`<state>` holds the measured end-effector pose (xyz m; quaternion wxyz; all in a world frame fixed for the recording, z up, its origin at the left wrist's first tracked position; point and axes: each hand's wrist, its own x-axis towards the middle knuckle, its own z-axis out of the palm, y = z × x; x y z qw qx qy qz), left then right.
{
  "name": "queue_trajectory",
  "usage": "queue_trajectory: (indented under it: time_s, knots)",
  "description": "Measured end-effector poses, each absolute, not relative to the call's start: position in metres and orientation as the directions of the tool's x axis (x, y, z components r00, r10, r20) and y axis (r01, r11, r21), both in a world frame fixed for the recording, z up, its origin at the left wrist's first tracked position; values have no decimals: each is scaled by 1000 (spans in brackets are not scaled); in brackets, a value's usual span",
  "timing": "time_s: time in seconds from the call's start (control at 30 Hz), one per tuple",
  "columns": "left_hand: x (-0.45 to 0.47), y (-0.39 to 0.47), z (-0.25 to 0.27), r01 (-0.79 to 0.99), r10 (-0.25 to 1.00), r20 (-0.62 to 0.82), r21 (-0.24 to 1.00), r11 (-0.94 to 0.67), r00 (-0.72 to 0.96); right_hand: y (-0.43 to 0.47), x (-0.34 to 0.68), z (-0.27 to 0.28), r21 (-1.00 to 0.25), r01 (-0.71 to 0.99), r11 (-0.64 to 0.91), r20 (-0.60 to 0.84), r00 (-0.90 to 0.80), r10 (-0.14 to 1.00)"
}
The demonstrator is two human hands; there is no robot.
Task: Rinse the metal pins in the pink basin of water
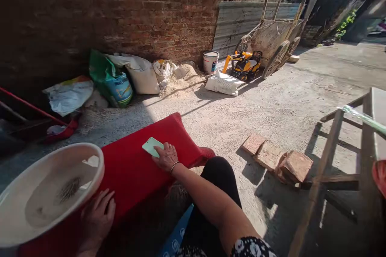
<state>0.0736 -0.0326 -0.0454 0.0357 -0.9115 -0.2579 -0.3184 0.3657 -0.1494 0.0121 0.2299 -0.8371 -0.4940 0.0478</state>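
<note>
A mobile phone [153,146] in a pale green case lies on, or just over, a bench covered with red cloth [123,168]. My right hand [167,157] grips its near right edge, thumb on top and fingers along the side. Lower left, in shade, my left hand [101,213] rests on the red cloth with its fingers stretched out and nothing in them. Beside that hand stands a large white oval basin [98,186]. Inside the basin sits a small heap of thin dark pieces [69,189], too small to name, along with white bits near the rim.
Several bricks [269,154] lie on the ground to the right, near a wooden frame [327,156]. Sacks [141,74], a sand pile [183,78], a bucket [210,62], a toy excavator [245,66] and a cart [271,40] line the brick wall. A red dustpan [64,132] is at left.
</note>
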Motion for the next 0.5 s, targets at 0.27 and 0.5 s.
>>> queue_trajectory:
  time_s: [0.27,0.5]
  knots:
    - [76,-54,-35,618,559,496,56,-785,665,-164,420,17,-399,599,-694,85,778,623]
    - [75,-60,-28,643,605,451,85,-761,656,-162,381,7,-338,792,-508,127,574,809]
